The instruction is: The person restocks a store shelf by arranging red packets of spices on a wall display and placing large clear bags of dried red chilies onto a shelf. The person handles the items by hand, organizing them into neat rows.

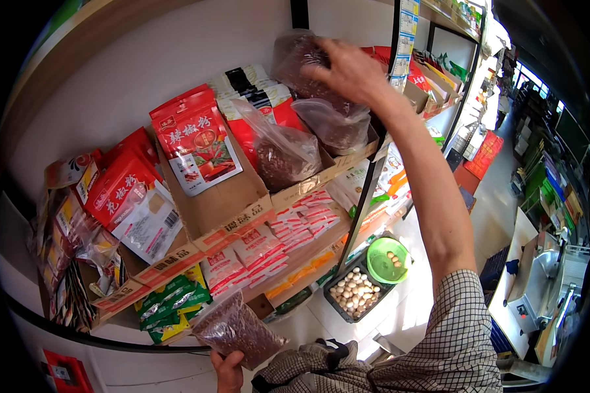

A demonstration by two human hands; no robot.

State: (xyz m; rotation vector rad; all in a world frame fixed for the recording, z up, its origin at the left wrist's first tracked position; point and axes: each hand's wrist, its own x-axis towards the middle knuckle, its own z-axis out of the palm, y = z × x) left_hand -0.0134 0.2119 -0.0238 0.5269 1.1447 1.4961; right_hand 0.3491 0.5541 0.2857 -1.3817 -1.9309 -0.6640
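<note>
My left hand (227, 372), at the bottom of the view, grips a clear plastic bag (243, 326) of reddish-brown flakes or granules by its lower edge. Up at the shelf, my right hand (346, 69) is on a similar clear bag (295, 64), thumb across its front; its far fingertips are hidden. That bag stands upright at the back of an open cardboard box (334, 169). Below it in the box leans another filled bag (341, 125). A further zip bag (285, 157) sits to their left, in front of red and white packets (255, 93).
Left along the shelf, cardboard boxes hold a red seasoning pouch (199, 142) and more pouches (132, 201). Lower down lie white-and-red packets (246, 255) and green packets (174, 299). A black shelf post (364, 211) stands beside my right arm. Floor: egg crate (354, 294), green basket (387, 260).
</note>
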